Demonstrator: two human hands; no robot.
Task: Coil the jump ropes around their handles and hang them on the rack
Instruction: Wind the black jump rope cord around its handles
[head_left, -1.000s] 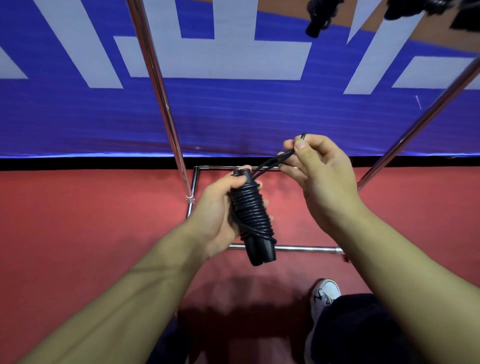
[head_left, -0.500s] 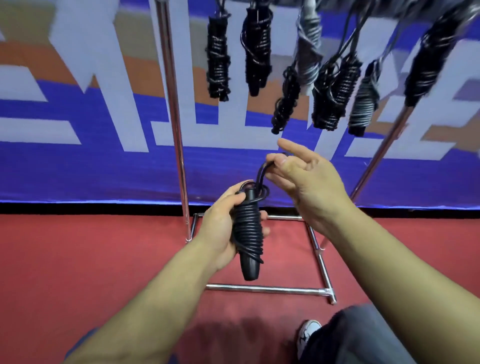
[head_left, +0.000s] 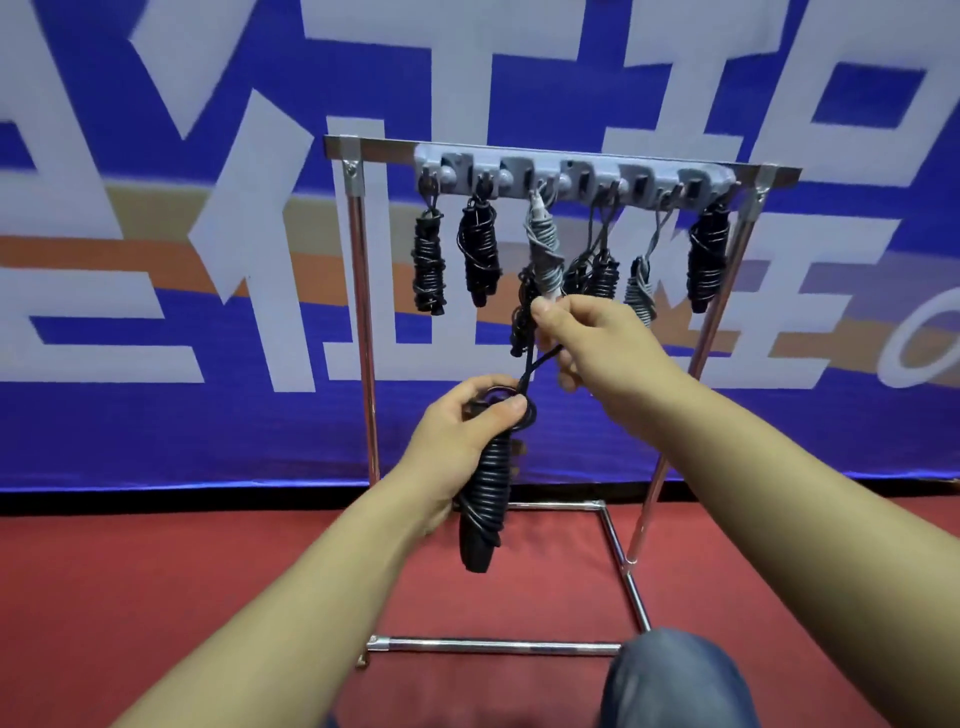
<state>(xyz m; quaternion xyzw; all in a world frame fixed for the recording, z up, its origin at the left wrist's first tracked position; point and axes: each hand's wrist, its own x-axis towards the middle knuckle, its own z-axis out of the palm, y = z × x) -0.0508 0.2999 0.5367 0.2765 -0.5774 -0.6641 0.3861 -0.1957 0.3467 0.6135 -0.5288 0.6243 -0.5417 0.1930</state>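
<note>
My left hand (head_left: 462, 431) grips the top of a black jump rope bundle (head_left: 485, 499), its cord coiled around the handles, which point down. A short loop of black cord (head_left: 535, 364) rises from the bundle, and my right hand (head_left: 592, 343) pinches it just above my left hand. Both hands are in front of a metal rack (head_left: 363, 322). A grey hook strip (head_left: 571, 176) runs along the rack's top bar. Several coiled ropes, black and grey, hang from its hooks, among them a grey one (head_left: 543, 249) right above my right hand.
The rack's chrome base frame (head_left: 493, 647) lies on the red floor (head_left: 156, 582) below my hands. A blue banner (head_left: 208, 415) with white lettering stands right behind the rack. My knee (head_left: 675, 680) shows at the bottom right.
My view has tilted up, so the rack's top bar and hook strip now show. Both hands have lifted the bundle toward the hanging ropes, and my right hand has drawn the cord loop upward.
</note>
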